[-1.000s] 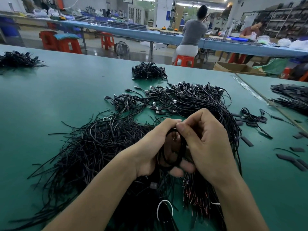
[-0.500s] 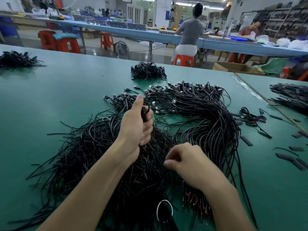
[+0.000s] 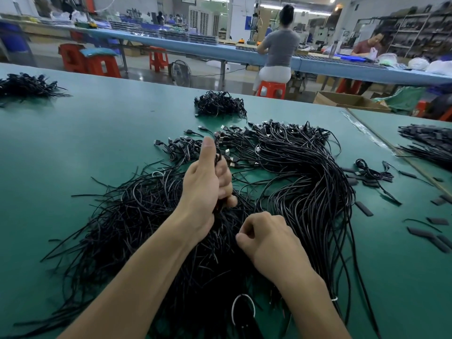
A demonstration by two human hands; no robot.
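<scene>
A black cable bundle is gripped in the left hand above a heap of loose cables.

The left hand [image 3: 208, 182] is raised over the green table [image 3: 73, 143] with the forearm stretched forward. Its fingers are curled round the cable bundle [image 3: 218, 156], which is held upright in the fist, and the thumb is laid straight up along it. The right hand [image 3: 266, 237] is held lower and nearer, just beside the left wrist, knuckles up. Its fingers are curled inward, thumb against forefinger, over the cable heap [image 3: 146, 216]; whether a strand is pinched there cannot be told. A smaller pile [image 3: 220, 105] lies farther back.
</scene>
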